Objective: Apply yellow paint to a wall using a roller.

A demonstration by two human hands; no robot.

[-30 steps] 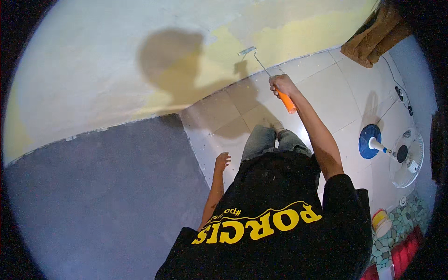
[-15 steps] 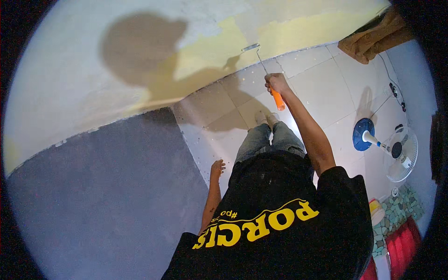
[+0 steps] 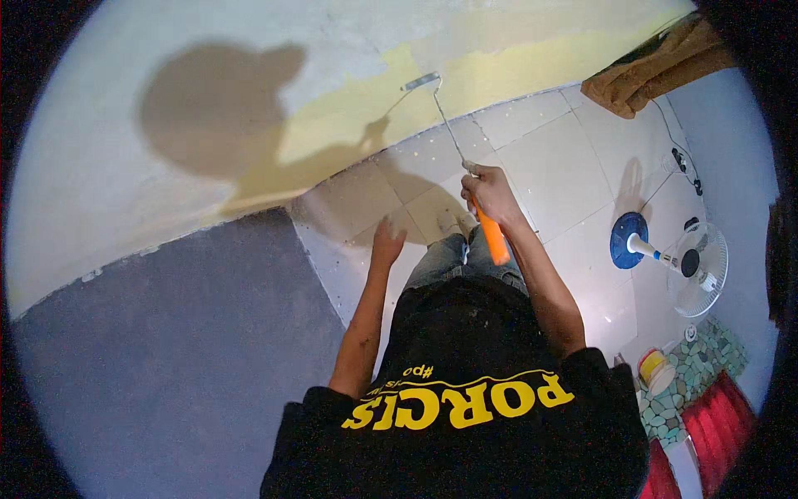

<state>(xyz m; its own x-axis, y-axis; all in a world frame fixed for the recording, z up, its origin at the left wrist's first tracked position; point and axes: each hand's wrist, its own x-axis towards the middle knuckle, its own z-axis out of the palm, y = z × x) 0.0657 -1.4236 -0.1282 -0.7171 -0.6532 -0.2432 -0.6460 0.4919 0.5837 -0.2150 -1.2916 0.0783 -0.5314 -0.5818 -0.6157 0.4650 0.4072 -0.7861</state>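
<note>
My right hand [image 3: 492,195] is closed around the orange handle of a paint roller [image 3: 496,241]. From the fist its thin metal frame runs up to a slim roller head, which is at the wall [image 3: 349,108] beside a yellow patch; whether it touches cannot be told. My left hand [image 3: 388,243] is raised over the floor in front of my legs, holding nothing, its slightly blurred fingers apart.
Pale floor tiles [image 3: 573,183] with small specks meet the wall's lower edge. A dark grey surface [image 3: 191,349] lies at left. On the right are a standing fan [image 3: 698,266], a cable [image 3: 683,162], brown cloth [image 3: 648,75], a tub [image 3: 657,372] and red fabric [image 3: 719,424].
My left hand has risen from beside my body to in front of my legs. The right hand has come nearer my body, still gripping the roller, whose head has shifted left along the wall.
</note>
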